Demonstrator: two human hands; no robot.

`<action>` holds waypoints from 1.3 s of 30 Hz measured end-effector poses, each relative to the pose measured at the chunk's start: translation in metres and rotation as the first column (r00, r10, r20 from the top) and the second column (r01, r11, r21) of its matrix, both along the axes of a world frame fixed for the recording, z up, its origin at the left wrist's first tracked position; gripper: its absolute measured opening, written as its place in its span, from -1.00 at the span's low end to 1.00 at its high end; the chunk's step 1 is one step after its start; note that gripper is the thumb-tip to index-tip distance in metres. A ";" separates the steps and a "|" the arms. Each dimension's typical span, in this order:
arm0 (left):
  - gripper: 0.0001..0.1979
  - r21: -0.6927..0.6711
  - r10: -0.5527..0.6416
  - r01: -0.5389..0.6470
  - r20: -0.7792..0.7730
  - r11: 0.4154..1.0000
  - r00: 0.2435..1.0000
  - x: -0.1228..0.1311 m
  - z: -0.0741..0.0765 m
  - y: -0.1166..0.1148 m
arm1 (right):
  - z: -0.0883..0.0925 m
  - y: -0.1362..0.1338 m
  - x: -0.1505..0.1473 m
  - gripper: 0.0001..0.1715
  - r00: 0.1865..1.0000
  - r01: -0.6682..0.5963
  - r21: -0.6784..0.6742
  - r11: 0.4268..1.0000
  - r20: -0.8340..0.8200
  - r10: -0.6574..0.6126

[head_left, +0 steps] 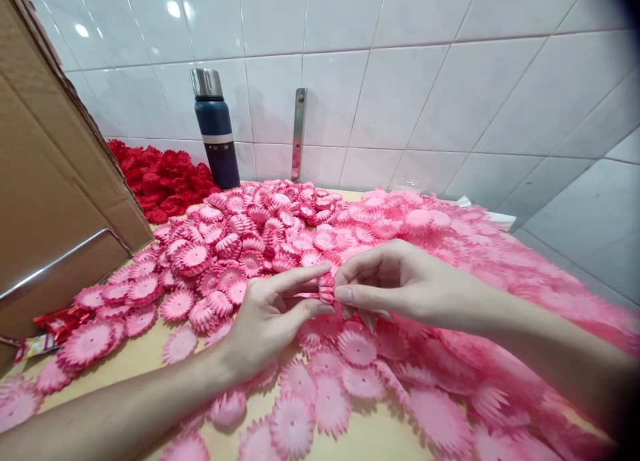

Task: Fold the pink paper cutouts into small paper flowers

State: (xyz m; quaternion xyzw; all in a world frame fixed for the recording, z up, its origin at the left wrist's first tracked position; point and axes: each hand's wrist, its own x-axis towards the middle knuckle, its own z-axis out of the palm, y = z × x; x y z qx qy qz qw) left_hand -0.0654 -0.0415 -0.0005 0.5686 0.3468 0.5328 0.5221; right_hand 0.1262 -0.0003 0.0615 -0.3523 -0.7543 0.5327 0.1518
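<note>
Between the fingertips of both hands is a small pink scalloped petal disc [326,286], seen nearly edge-on. My left hand [273,307] pinches it from the left between thumb and fingers. From the right, my right hand [385,284] closes thumb and index finger on its edge; the other fingers are curled and partly hidden. Beneath and beyond the hands lies a spread of pink fabric-like petal discs, many with a small centre hole. Stacked, curled ones form a heap [240,241] behind my left hand. Flatter, looser discs [357,344] lie below and to the right.
A dark blue bottle [217,134] with a steel cap stands by the tiled wall [400,101]. Red petal pieces [165,181] are piled beside it. A cardboard sheet [65,134] rises at the left, near red wrappers [63,321]. Patches of tan tabletop [135,361] show between discs.
</note>
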 end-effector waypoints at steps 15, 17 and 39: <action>-0.61 0.038 0.009 -0.007 -0.064 0.999 0.998 -0.001 -0.002 0.000 | -0.002 -0.002 -0.001 -0.82 0.998 0.043 0.039 0.998 0.040 -0.044; -0.61 0.045 0.006 -0.003 -0.068 0.999 0.998 -0.001 -0.002 0.000 | -0.003 -0.002 -0.001 -0.88 0.998 0.055 0.070 0.996 0.034 -0.058; -0.64 0.132 -0.003 0.010 -0.049 0.991 0.999 -0.003 -0.003 0.001 | 0.001 -0.010 -0.010 -0.92 0.993 0.092 0.056 0.994 -0.081 -0.088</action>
